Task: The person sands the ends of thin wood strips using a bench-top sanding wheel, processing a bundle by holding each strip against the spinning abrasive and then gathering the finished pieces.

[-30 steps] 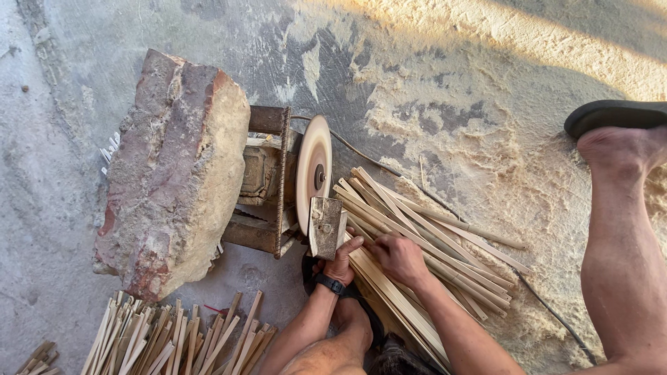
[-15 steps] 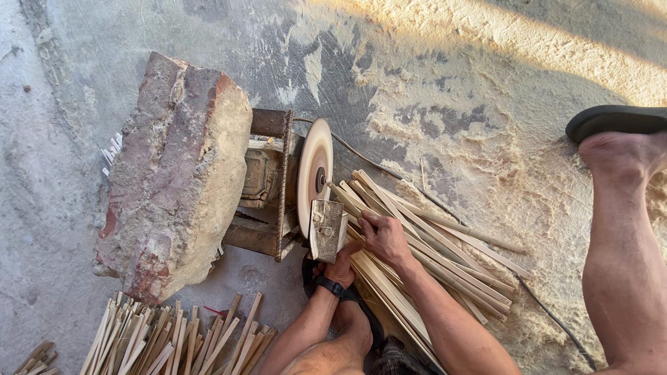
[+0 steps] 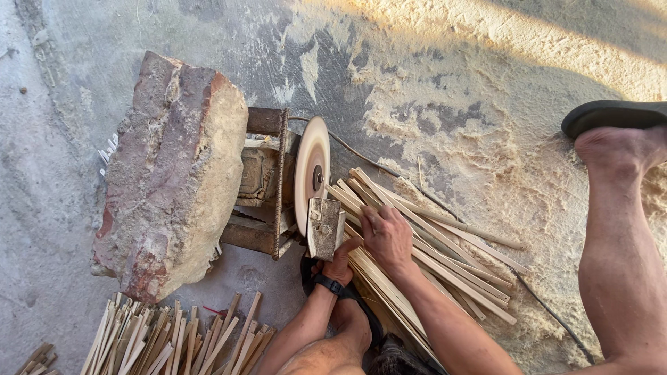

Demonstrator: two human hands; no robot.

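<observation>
A round sanding disc spins upright on a rusty metal frame, with a small metal rest in front of it. A pile of pale wooden sticks lies fanned out to the right of the disc. My right hand lies on top of the pile, its fingers closed over sticks near the rest. My left hand, with a black wristwatch, is curled just below the rest at the sticks' near ends. What it holds is hidden.
A big reddish stone block weighs down the frame on the left. A second heap of sticks lies at the bottom left. My bare right leg and foot rest by a black sandal. A cable runs across the sawdust-covered ground.
My right hand has slid up over the stick pile towards the disc and the metal rest. My left hand has stayed below the rest.
</observation>
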